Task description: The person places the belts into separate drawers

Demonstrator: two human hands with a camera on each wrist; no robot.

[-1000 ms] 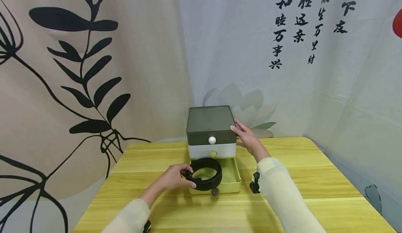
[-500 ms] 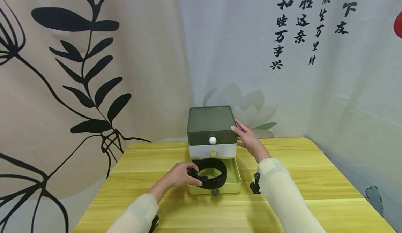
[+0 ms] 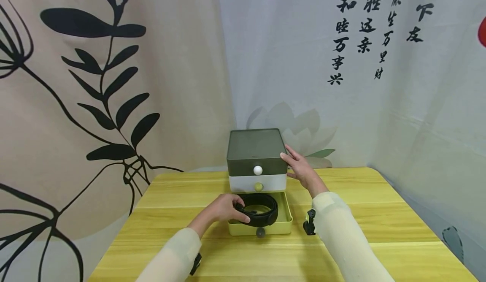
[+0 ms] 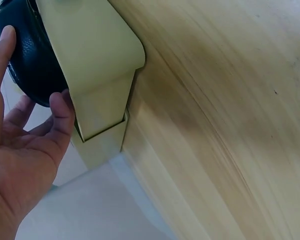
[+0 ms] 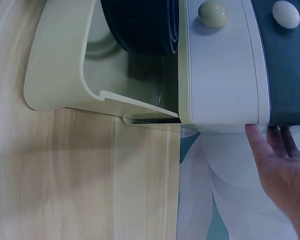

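Observation:
A coiled black leather belt point(image 3: 265, 219) is pinched at its left side between the thumb and fingers of my left hand point(image 3: 227, 208). The coil is over the pulled-out yellow bottom drawer point(image 3: 282, 229); in the right wrist view the belt point(image 5: 142, 30) sits within the drawer's walls, above its floor. Dark green, white and yellow tiers make up the small drawer box point(image 3: 255, 143). My right hand point(image 3: 302, 171) rests against the box's right side near the top, fingers fairly straight. In the left wrist view, fingers touch the belt point(image 4: 36, 62) beside the drawer wall point(image 4: 97, 55).
The box stands near the back of a yellow wood-grain table point(image 3: 341, 223). Its two upper drawers are closed, with a white knob point(image 3: 257, 170) and a yellowish knob point(image 3: 258, 186). A printed curtain point(image 3: 190, 83) hangs behind the table.
My left hand has carried the coiled belt rightward and slightly further back, over the open drawer. The right hand has stayed on the box's side.

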